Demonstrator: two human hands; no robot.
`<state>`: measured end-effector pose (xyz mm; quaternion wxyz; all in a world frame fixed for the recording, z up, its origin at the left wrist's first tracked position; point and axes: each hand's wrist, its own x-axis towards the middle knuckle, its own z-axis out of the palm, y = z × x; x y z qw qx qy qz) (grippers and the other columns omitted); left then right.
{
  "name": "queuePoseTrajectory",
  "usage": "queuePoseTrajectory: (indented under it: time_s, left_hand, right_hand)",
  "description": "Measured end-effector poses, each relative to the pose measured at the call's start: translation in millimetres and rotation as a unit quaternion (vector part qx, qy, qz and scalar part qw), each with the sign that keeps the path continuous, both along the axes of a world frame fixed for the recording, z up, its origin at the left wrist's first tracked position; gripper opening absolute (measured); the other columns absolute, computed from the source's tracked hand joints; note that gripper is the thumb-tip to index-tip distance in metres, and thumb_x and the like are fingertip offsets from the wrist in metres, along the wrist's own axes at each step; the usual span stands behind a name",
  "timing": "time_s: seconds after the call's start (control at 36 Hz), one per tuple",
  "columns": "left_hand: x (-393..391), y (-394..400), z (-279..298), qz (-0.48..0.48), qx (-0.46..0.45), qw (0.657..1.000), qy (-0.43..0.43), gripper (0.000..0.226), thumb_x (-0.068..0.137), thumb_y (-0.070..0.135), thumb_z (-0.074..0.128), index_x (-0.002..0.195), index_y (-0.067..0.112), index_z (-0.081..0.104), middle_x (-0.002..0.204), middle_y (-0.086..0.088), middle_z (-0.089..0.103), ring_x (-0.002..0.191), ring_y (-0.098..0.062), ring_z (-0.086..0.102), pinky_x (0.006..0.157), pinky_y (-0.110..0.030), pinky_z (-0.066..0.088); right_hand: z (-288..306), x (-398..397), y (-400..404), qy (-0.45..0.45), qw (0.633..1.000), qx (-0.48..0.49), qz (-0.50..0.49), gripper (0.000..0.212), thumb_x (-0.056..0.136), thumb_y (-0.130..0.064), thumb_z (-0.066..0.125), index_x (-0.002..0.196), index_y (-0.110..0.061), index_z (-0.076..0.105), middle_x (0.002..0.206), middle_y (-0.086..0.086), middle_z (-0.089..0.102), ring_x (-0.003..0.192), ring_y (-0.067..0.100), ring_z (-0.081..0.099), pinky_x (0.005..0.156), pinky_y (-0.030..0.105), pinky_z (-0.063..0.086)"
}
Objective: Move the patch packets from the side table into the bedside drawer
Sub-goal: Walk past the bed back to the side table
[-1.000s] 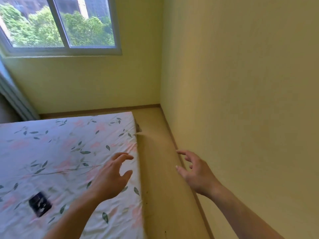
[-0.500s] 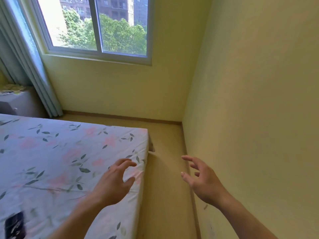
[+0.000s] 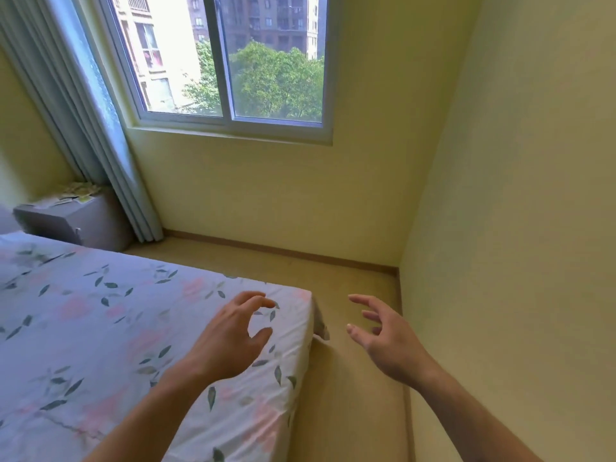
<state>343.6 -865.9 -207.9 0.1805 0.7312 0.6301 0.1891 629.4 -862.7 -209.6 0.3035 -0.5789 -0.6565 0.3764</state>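
Several pale green and white patch packets (image 3: 78, 194) lie scattered on top of a grey side table (image 3: 96, 225) at the far left, beside the curtain. A small handle shows on the table's front; its drawer looks closed. My left hand (image 3: 231, 335) hovers over the corner of the bed, fingers curled and apart, holding nothing. My right hand (image 3: 386, 335) floats above the floor strip between bed and wall, fingers spread and empty. Both hands are far from the packets.
A bed with a floral sheet (image 3: 100, 328) fills the lower left. A narrow strip of floor (image 3: 350, 395) runs between bed and right wall (image 3: 516, 228), then turns left under the window (image 3: 226, 61). A grey-blue curtain (image 3: 83, 111) hangs beside the side table.
The view has swung left and upward: the window rose into full sight, the side table with packets appeared, and the dark object on the bed left the frame. Both hands stay open.
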Motion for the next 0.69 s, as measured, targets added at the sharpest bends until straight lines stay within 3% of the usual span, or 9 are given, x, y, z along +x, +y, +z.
queuePoseTrajectory:
  time_s: [0.28, 0.47, 0.69]
  left_hand:
    - [14.8, 129.3, 6.3, 0.138, -0.012, 0.99, 0.003, 0.039, 0.091, 0.038, 0.068, 0.128, 0.042, 0.055, 0.144, 0.022, 0.042, 0.125, -0.004, 0.049, 0.101, -0.021, 0.04]
    - [2.0, 195.6, -1.8, 0.247, -0.028, 0.969, -0.015, 0.037, 0.093, 0.035, 0.066, 0.127, 0.04, 0.055, 0.141, 0.022, 0.043, 0.127, -0.006, 0.049, 0.106, -0.028, 0.041]
    - [-22.2, 338.0, -21.4, 0.285, -0.039, 0.957, -0.023, 0.038, 0.093, 0.035, 0.065, 0.129, 0.038, 0.055, 0.142, 0.02, 0.043, 0.128, -0.006, 0.047, 0.107, -0.028, 0.039]
  right_hand:
    - [17.6, 38.9, 217.1, -0.004, 0.995, 0.002, 0.097, 0.048, 0.091, -0.036, 0.069, 0.135, -0.044, 0.05, 0.136, -0.021, 0.051, 0.123, 0.0, 0.048, 0.101, 0.026, 0.045]
    - [25.3, 9.3, 346.1, 0.002, 0.98, -0.009, 0.197, 0.049, 0.092, -0.033, 0.069, 0.135, -0.045, 0.05, 0.137, -0.023, 0.05, 0.127, -0.001, 0.045, 0.108, 0.031, 0.043]
    - [21.4, -18.4, 505.4, -0.014, 0.972, -0.004, 0.235, 0.052, 0.092, -0.033, 0.069, 0.139, -0.041, 0.048, 0.142, -0.023, 0.048, 0.131, 0.002, 0.045, 0.112, 0.036, 0.042]
